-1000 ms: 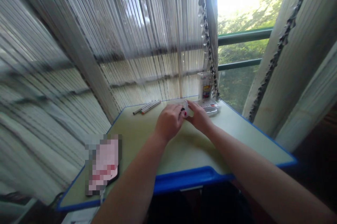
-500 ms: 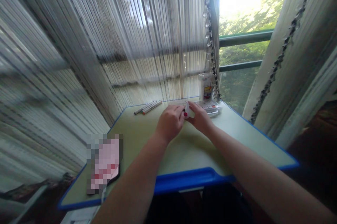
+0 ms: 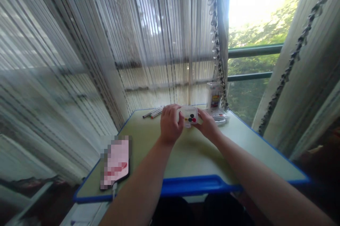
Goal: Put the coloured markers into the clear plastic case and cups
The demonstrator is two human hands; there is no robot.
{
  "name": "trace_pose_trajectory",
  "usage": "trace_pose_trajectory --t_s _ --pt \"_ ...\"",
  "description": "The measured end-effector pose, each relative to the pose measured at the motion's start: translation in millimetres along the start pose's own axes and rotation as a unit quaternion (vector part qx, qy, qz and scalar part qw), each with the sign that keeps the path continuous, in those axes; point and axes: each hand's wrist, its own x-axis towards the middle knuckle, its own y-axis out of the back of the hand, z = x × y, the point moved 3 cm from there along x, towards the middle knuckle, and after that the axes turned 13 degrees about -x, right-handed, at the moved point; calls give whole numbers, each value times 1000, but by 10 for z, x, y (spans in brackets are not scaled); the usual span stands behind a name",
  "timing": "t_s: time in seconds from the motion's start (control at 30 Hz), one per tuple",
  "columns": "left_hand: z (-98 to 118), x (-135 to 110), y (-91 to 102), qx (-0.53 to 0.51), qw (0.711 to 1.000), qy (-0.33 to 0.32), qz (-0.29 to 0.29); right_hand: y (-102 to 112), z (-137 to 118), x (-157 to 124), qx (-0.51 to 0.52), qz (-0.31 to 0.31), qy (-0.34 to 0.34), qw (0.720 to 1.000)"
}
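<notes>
Above the far middle of the table I hold a clear plastic marker case (image 3: 189, 111) with its end turned toward me. Round marker ends (image 3: 191, 118) in black, green, red and yellow show inside it. My left hand (image 3: 171, 123) is closed on the case's left side, fingers bent over it and thumb near the front. My right hand (image 3: 207, 124) grips the right side, with some fingers hidden behind. Left of the case, several white markers (image 3: 154, 113) lie loose near the table's back edge, partly behind my left hand.
At the back right a clear case with a label (image 3: 214, 98) stands upright behind a flat clear pack (image 3: 219, 116). A blurred phone with a cable (image 3: 117, 162) lies at the left. The table (image 3: 143, 148) has a blue rim, and striped curtains (image 3: 159, 42) hang behind it.
The case has turned so its open-looking end with coloured marker ends shows more fully. My hands have moved slightly apart. The whole view has shifted a little.
</notes>
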Motion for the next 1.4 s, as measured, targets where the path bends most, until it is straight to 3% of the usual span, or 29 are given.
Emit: trace_pose_trajectory --t_s 0.17,0.27,0.37,0.47,0.53,0.63,0.73,0.93,1.13,1.27,1.4 --pt "-253 -66 49 15 992 59 108 -12 22 -8 3 10 -2 1000" --pt "-499 -151 11 51 982 155 97 -15 17 -15 9 21 9 1000" --pt "-730 -281 -57 126 954 272 -15 -11 -6 -22 -6 34 23 999" --pt "-883 -410 -109 204 911 316 -170 -20 -32 -31 -19 31 37 999" --pt "-977 -476 -117 243 875 342 -244 -33 -36 -38 -21 25 41 999" --pt "-1117 -542 -117 265 824 399 -303 -54 -25 -43 -25 18 45 999" --pt "-1205 -575 -131 261 800 434 -322 -68 -13 -45 -29 15 43 999" --pt "-1228 -584 -160 270 812 410 -316 -79 -23 -50 -17 7 33 999" --pt "-1282 -614 -141 265 773 469 -333 -55 -39 -52 -8 -1 29 1000" --pt "-1251 -557 -105 300 802 428 -289 -53 -35 -49 -11 -3 23 1000" --pt "-1257 -564 -110 300 802 421 -299 -72 -8 -49 -10 -3 11 1000"
